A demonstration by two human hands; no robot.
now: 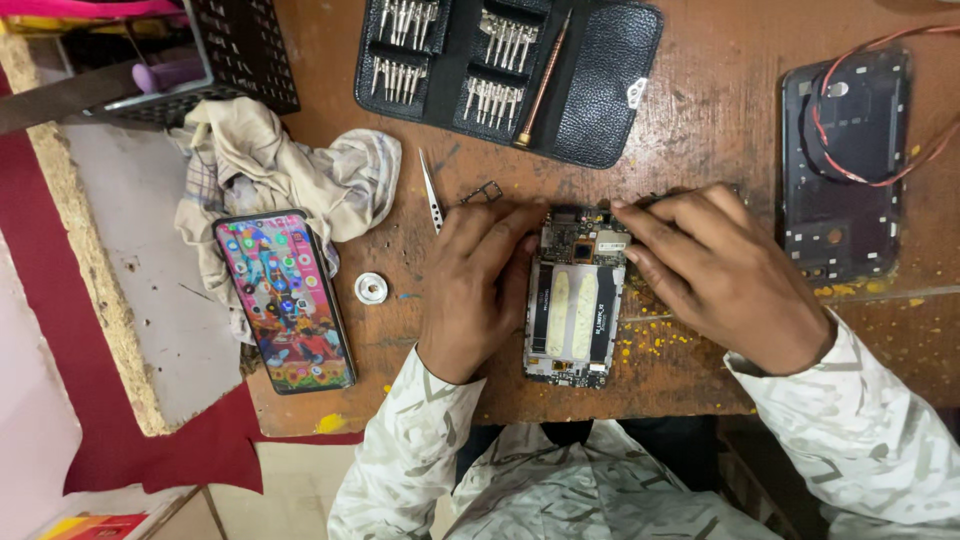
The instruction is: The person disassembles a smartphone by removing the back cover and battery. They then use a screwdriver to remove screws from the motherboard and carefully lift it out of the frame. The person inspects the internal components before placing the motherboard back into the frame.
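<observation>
Steadying opened phone (575, 300), left hand (478, 285) grip clasping its edge, right hand (720, 270) pinching unclear tool, bit case (505, 70) full.

My hands can slide up past the tweezers (431, 190) (pointy!), but the bit case (510, 70) blocks the way.

Warm, even overhead light; soft shadows under hands; sharp centre, slight wide-angle bending at edges.

A worn brown wooden table (700, 120) stands over a dark red floor covering (60, 300), evenly lit.
</observation>
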